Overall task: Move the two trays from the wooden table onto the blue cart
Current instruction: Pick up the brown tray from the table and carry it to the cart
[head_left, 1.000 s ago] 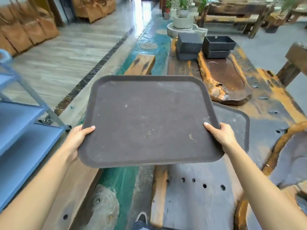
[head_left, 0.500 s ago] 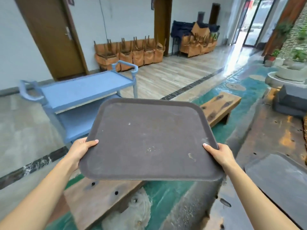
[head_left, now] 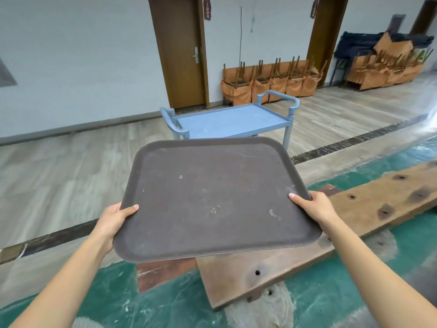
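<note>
tray (head_left: 212, 197) hides blue cart (head_left: 227, 121) lower shelf (wheels too); fingers beneath tray unseen

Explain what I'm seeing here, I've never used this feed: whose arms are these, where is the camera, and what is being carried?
There is no machine here: a person works with bare hands, and one wide camera on their head looks forward and down, so the arms reach in from the bottom. The left hand and the right hand each grip an opposite edge of a dark brown tray, thumbs on top, holding it in the air, roughly level. Nothing lies on the tray. Straight ahead stands the blue cart; its top shelf looks bare. Below the tray are a wooden bench and a green floor. The second tray and the table are out of view.
</note>
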